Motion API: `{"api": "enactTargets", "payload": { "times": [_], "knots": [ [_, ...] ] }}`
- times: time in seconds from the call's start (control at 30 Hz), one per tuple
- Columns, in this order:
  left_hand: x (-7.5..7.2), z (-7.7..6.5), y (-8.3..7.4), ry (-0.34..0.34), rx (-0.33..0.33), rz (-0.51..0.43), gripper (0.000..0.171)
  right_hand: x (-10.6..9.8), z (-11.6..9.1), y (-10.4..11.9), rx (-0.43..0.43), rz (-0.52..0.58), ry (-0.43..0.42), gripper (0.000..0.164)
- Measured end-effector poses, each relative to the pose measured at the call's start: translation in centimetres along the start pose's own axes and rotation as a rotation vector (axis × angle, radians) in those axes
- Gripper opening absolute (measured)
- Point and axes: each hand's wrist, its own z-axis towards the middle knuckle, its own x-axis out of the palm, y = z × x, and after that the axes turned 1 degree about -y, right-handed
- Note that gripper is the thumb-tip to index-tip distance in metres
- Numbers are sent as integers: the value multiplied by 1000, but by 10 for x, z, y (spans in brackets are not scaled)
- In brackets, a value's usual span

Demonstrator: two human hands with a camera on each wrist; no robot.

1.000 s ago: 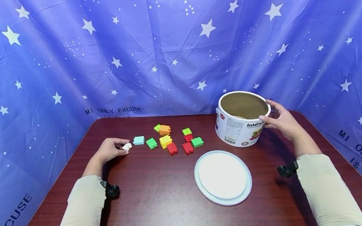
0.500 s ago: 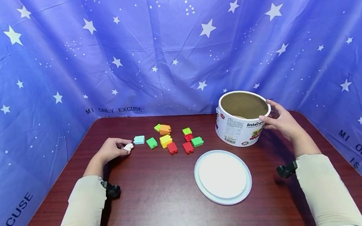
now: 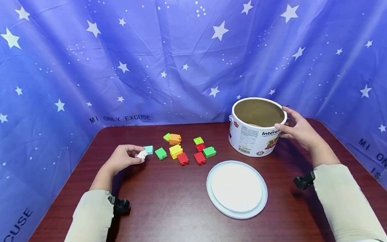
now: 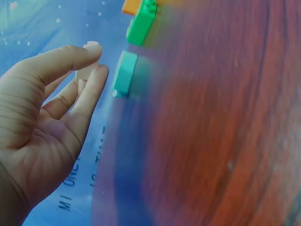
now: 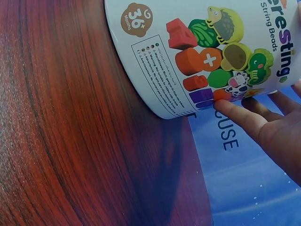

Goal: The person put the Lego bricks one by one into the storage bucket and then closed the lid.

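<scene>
Between thumb and fingers, my left hand (image 3: 122, 158) pinches a small white toy block (image 3: 142, 154); in the left wrist view the fingers partly hide it. A light-blue block (image 3: 149, 150) lies just beyond those fingertips. To its right, on the table, are a green block (image 3: 160, 153), a yellow block (image 3: 175, 151), an orange block (image 3: 175, 138) and several red and green ones. At the right, my right hand (image 3: 298, 131) holds the side of a white bucket (image 3: 251, 139) by its rim, thumb in front and fingers behind. The bucket stands upright with its top uncovered.
A round white lid (image 3: 237, 189) lies on the dark wooden table (image 3: 166, 220) in front of the bucket. A blue curtain with white stars (image 3: 162, 55) hangs behind the table and along both sides. Black cameras are strapped to both wrists.
My left hand has moved slightly right with the white block, coming up to the light-blue block and partly covering it in the head view. My right hand and the bucket stay in place.
</scene>
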Motion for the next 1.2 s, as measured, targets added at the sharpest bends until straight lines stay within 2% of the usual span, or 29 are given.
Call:
{"api": "enactTargets", "payload": {
  "times": [0.17,0.37,0.63,0.93,1.2],
  "knots": [
    [6,3,-12,10,45,-39,44,2,0,1,1,3,0,86],
    [16,4,-28,11,65,-50,44,3,0,0,-4,22,7,87],
    [29,15,-45,31,125,-79,42,2,-1,0,-8,17,-6,87],
    [40,23,-72,56,210,-86,39,0,-1,-1,-3,31,-4,87],
    [52,31,-94,85,230,-124,41,1,-2,1,-3,1,-16,86]
  ]
}}
